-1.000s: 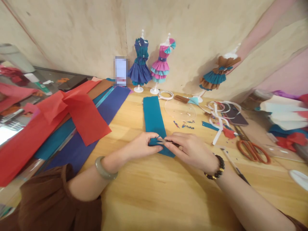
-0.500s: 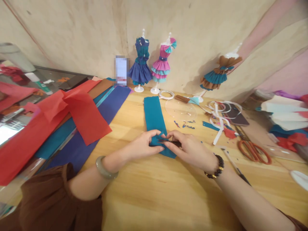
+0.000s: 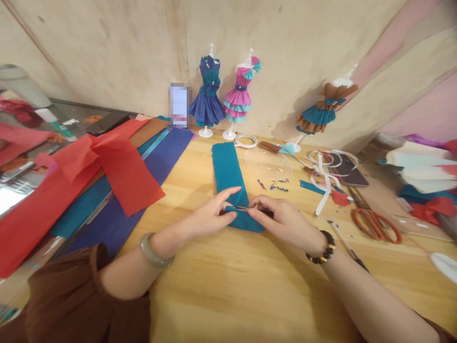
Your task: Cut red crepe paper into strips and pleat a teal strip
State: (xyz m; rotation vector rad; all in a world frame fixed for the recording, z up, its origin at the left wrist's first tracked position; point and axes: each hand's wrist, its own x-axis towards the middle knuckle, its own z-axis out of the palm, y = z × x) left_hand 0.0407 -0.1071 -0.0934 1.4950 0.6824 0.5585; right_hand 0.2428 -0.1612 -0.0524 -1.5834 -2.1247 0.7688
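Observation:
A long teal strip of crepe paper [image 3: 227,166] lies on the wooden table under both hands. My left hand [image 3: 210,212] is at its near part, index finger and thumb spread apart. A small teal fold or scrap shows between those fingers; whether it is separate from the strip I cannot tell. My right hand [image 3: 282,216] is closed around a slim dark tool that looks like tweezers [image 3: 243,208]. The fine tips point left into the gap of my left hand, and most of the handle is hidden by my fingers.
Red crepe paper [image 3: 130,176] lies over blue and brown sheets at left. Paper-dressed mannequins, including a pink one [image 3: 240,93], stand along the wall. Orange-handled scissors [image 3: 376,226], white ribbon [image 3: 323,202] and a clear disc [image 3: 267,164] lie at right.
My left index finger and thumb have parted from the folded teal paper. A raised teal point between the hands has dropped from sight. My right hand has shifted slightly right.

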